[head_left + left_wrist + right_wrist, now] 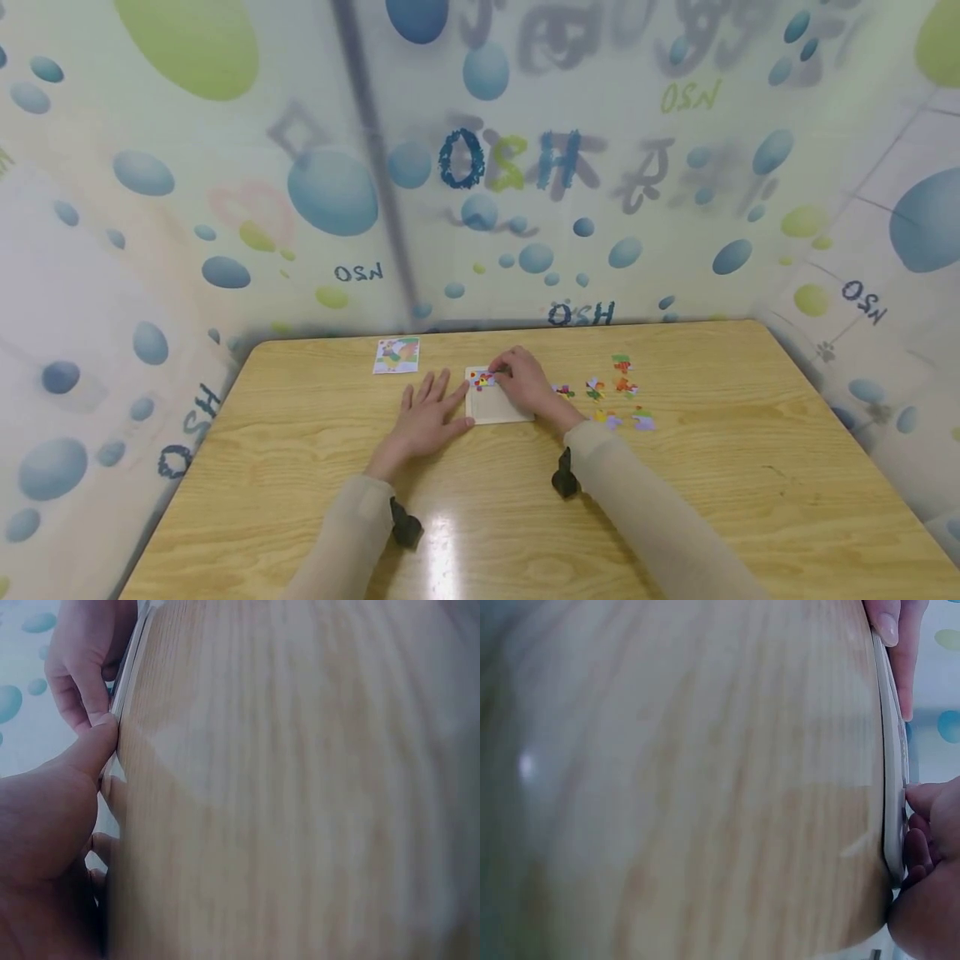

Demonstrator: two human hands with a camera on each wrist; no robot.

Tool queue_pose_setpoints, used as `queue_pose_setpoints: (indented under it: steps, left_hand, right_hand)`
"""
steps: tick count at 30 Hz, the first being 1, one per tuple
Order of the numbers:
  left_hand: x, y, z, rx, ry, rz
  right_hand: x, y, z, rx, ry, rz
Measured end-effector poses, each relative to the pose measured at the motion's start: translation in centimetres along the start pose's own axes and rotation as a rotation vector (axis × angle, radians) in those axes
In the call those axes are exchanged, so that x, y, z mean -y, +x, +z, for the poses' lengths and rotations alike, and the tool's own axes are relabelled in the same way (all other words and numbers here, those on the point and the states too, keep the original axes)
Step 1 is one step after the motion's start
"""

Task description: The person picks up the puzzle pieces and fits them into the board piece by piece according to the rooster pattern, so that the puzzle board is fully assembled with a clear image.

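The left hand (424, 421) is lying flat near eight o'clock of one puzzle tray (489, 410), fingers spread, thumb touching its edge, probably steadying it. The right hand (527, 385) is holding its fingertips close together at twelve; whether they are pinching anything, I cannot tell. Inside, at eleven, colourful pieces (481, 381) are sitting, uncountable here. At three on the counter (750, 467), at least six loose pieces (596, 388) are lying spread, likely for easy picking; farther, at ten, one picture card (397, 356) is facing up, seemingly for reference
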State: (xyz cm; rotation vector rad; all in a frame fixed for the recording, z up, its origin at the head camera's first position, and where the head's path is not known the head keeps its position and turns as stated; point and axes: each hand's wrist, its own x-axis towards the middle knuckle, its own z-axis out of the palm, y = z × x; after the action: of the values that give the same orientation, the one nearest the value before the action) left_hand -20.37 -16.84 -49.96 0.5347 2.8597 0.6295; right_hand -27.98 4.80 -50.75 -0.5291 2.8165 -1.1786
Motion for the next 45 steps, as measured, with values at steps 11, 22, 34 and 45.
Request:
queue_pose_setpoints:
  steps: [11, 22, 34, 45]
  left_hand:
    - [0.2, 0.0, 0.2, -0.003, -0.006, -0.008]
    - [-0.1, 0.2, -0.3, 0.005, 0.008, -0.023]
    - [-0.1, 0.1, -0.3, 0.014, 0.003, -0.027]
    - [-0.2, 0.0, -0.3, 0.012, -0.004, -0.017]
  right_hand:
    - [-0.1, 0.1, 0.0, 0.016, 0.028, 0.008]
    - [-2.0, 0.1, -6.4, 0.007, 0.357, 0.099]
    - [-7.0, -2.4, -12.5, -0.064, 0.335, 0.121]
    - [-10.9, -5.1, -15.7, -0.082, 0.173, 0.120]
